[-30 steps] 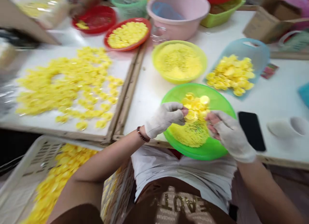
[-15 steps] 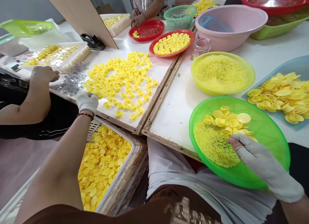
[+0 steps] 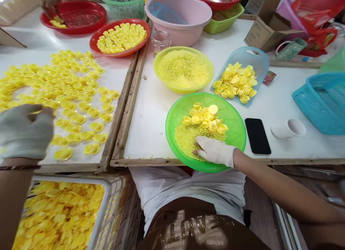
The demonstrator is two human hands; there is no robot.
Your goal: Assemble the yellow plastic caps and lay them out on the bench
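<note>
My left hand (image 3: pixel 27 131), in a white glove with bare fingertips, hovers over the left table beside rows of small yellow cup-shaped plastic pieces (image 3: pixel 91 148). Its thumb and forefinger curl together; whatever they grip is hidden. My right hand (image 3: pixel 215 149), also gloved, reaches into a green basin (image 3: pixel 235 124). Its bent fingertips touch a heap of small yellow granules (image 3: pixel 185 138), and I cannot make out what is between them. Several larger yellow plastic cups (image 3: pixel 207 116) lie in the same basin, just beyond the granules.
Behind the green basin stand a yellow bowl of granules (image 3: pixel 184 70) and a blue scoop tray (image 3: pixel 260 63) of yellow cups. To the right are a black phone (image 3: pixel 258 136), a white mug (image 3: pixel 287 129) and a blue basket (image 3: pixel 315 106). A crate (image 3: pixel 107 192) of yellow pieces sits below left.
The view has swung to the right. My left hand has come away from the grey pile's edge to above the yellow pieces. My right fingers have moved from the cups' edge into the granules.
</note>
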